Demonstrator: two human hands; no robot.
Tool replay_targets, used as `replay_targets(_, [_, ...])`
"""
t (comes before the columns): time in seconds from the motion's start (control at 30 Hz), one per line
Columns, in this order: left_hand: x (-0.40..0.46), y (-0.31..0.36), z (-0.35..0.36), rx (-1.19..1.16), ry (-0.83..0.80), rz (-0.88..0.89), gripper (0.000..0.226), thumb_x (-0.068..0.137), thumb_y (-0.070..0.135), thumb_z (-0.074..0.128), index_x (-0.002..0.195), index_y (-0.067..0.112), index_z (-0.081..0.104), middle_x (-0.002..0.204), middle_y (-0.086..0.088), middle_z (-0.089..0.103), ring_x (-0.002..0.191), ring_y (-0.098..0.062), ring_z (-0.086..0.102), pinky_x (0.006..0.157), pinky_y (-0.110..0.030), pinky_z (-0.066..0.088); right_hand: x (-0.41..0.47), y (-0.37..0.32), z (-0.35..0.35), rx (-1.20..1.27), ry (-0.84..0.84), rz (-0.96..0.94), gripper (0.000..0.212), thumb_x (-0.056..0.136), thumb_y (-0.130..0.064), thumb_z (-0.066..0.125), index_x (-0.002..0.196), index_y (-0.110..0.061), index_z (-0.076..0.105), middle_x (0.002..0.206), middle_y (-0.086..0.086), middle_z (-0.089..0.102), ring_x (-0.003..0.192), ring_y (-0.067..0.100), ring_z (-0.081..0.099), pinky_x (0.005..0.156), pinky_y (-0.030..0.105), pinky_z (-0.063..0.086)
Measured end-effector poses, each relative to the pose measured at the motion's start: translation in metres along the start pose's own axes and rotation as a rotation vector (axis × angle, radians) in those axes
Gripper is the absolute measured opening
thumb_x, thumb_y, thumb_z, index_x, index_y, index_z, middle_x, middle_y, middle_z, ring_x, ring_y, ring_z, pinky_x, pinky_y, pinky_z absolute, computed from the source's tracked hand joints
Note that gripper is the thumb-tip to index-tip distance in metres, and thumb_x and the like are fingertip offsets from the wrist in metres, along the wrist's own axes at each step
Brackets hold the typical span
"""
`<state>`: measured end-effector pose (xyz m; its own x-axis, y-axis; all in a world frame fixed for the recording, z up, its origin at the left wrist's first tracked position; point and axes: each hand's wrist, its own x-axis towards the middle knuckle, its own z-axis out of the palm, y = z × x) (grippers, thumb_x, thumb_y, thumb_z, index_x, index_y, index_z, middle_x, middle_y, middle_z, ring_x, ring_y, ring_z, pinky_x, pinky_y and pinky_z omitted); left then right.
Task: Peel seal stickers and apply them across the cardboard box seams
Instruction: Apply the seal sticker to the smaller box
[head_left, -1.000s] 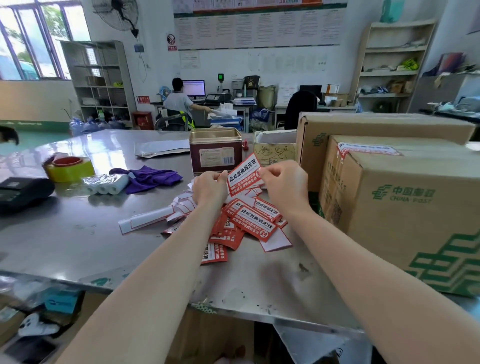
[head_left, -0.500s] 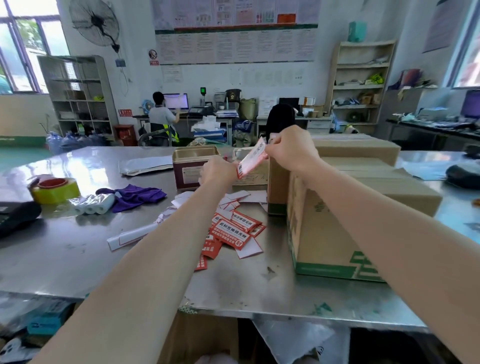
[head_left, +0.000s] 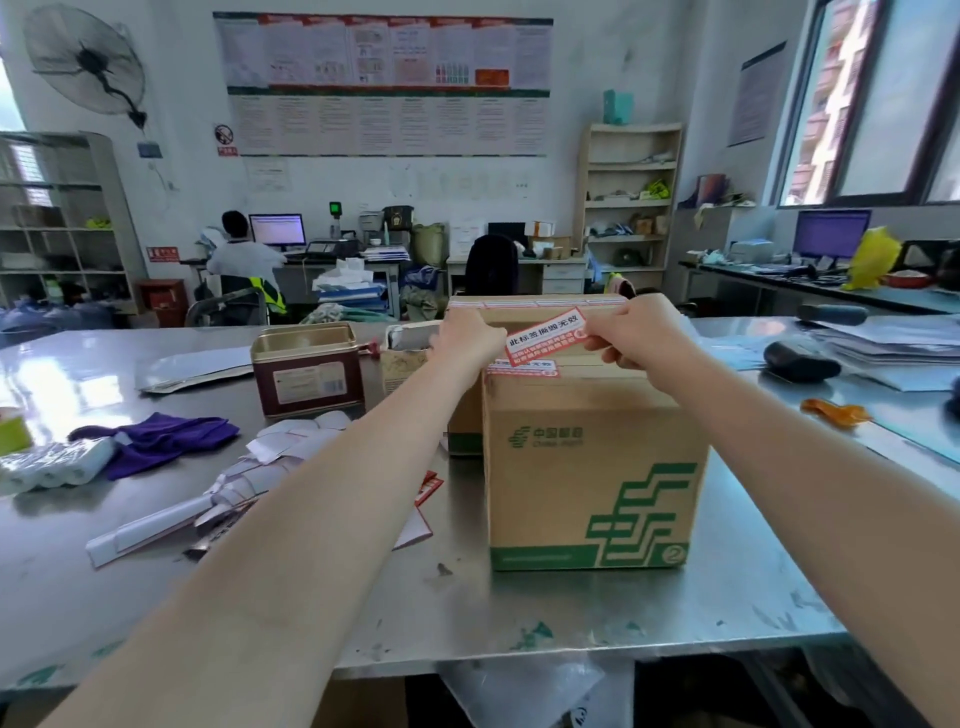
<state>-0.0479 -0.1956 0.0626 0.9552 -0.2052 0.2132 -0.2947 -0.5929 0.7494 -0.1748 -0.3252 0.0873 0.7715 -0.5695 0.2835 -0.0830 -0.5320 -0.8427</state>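
Hands had lifted from the table's sticker pile to the near China Post box. The left hand and right hand each pinched an end of one red seal sticker, stretched just above the top seam, beside a sticker already applied; pressing down seemed next.

Red-and-white seal sticker held tilted above upright cardboard box.
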Motion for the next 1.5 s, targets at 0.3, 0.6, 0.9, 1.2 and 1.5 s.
replay_targets(0.3, [-0.008, 0.015, 0.021, 0.290, 0.015, 0.170, 0.041, 0.092, 0.038, 0.049, 0.108, 0.004, 0.066, 0.120, -0.020, 0.059, 0.113, -0.038, 0.051, 0.094, -0.046, 0.040, 0.001, 0.026, -0.020, 0.118, 0.016, 0.063, 0.011, 0.086, -0.015, 0.064, 0.081, -0.006, 0.068, 0.070, 0.005, 0.068, 0.043, 0.007, 0.050, 0.032, 0.013, 0.033])
replay_targets(0.6, [-0.025, 0.005, 0.019, 0.533, 0.129, 0.458, 0.021, 0.095, 0.017, 0.041, 0.100, 0.008, 0.060, 0.103, -0.010, 0.062, 0.095, -0.029, 0.058, 0.080, -0.039, 0.041, 0.002, 0.033, -0.040, 0.189, -0.068, 0.247, 0.015, 0.086, -0.021, 0.064, 0.087, -0.006, 0.066, 0.068, -0.001, 0.064, 0.041, 0.004, 0.042, 0.031, 0.010, 0.029])
replay_targets(0.9, [-0.029, 0.006, 0.018, 0.554, 0.126, 0.522, 0.021, 0.094, 0.018, 0.043, 0.095, 0.010, 0.063, 0.100, -0.007, 0.064, 0.092, -0.026, 0.058, 0.082, -0.038, 0.040, -0.002, 0.024, -0.031, 0.089, -0.058, 0.220, 0.017, 0.087, -0.017, 0.062, 0.094, -0.002, 0.067, 0.067, 0.001, 0.065, 0.045, 0.008, 0.043, 0.031, 0.010, 0.032])
replay_targets(1.2, [-0.036, 0.009, 0.014, 0.498, 0.082, 0.564, 0.020, 0.094, 0.017, 0.046, 0.092, 0.010, 0.065, 0.099, -0.006, 0.066, 0.092, -0.024, 0.059, 0.078, -0.036, 0.042, -0.002, 0.024, -0.030, 0.020, -0.054, 0.207, 0.015, 0.087, -0.018, 0.062, 0.083, -0.005, 0.068, 0.065, 0.000, 0.065, 0.043, 0.007, 0.040, 0.038, 0.014, 0.034])
replay_targets(1.5, [-0.052, 0.014, 0.005, 0.434, -0.231, 0.750, 0.033, 0.100, 0.033, 0.033, 0.098, 0.027, 0.066, 0.100, -0.003, 0.068, 0.091, -0.023, 0.059, 0.087, -0.045, 0.047, -0.002, 0.025, -0.030, -0.020, -0.049, 0.187, 0.019, 0.087, -0.019, 0.062, 0.074, -0.006, 0.068, 0.047, -0.004, 0.059, 0.034, 0.005, 0.036, 0.033, 0.013, 0.032])
